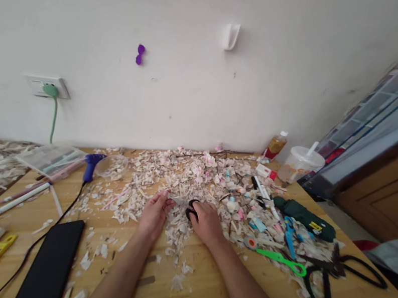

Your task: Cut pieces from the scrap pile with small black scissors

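Note:
My right hand [207, 224] is closed around the black handles of a small pair of scissors [191, 209], with the blades pointing left. Just left of it, my left hand [154, 213] is closed in a pinch close to the blade tips. Whatever it holds is too small to make out against the litter. Both hands rest low over a thick scatter of pale, petal-like scraps [165, 169]. Beyond them, thin brown twigs carry pink and white paper-like flowers [199, 169].
On the right lie a green cutter [281, 260], blue scissors [289, 235], large black scissors [318, 291], a folded umbrella [305, 220], a lidded cup [302, 161] and a bottle [275, 145]. On the left are a blue glue gun [92, 166] with its cord and a black phone [50, 261].

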Motion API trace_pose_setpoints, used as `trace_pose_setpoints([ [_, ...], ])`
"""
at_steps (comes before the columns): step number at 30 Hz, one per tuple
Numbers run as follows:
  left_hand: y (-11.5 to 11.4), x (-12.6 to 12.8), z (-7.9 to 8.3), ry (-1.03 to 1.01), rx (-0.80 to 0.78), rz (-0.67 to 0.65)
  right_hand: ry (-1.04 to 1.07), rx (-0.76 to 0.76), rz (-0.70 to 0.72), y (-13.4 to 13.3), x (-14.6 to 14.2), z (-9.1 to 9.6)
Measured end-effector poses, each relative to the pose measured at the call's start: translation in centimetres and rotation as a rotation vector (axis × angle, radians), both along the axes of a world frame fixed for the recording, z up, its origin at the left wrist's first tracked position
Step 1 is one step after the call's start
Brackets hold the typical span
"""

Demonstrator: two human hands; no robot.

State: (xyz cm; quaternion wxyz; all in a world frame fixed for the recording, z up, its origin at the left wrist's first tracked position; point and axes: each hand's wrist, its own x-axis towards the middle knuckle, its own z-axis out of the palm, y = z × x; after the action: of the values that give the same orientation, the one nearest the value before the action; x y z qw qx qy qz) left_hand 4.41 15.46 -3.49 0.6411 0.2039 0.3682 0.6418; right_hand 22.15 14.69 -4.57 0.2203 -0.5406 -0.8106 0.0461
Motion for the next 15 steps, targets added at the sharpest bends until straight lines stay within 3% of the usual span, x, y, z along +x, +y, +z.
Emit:
trace_pose_setpoints([
  [15, 0.3, -0.4, -1.0, 0.023, -0.006, 0.068, 0.076, 0.032, -0.016, -0.3, -0.2, 0.4],
])
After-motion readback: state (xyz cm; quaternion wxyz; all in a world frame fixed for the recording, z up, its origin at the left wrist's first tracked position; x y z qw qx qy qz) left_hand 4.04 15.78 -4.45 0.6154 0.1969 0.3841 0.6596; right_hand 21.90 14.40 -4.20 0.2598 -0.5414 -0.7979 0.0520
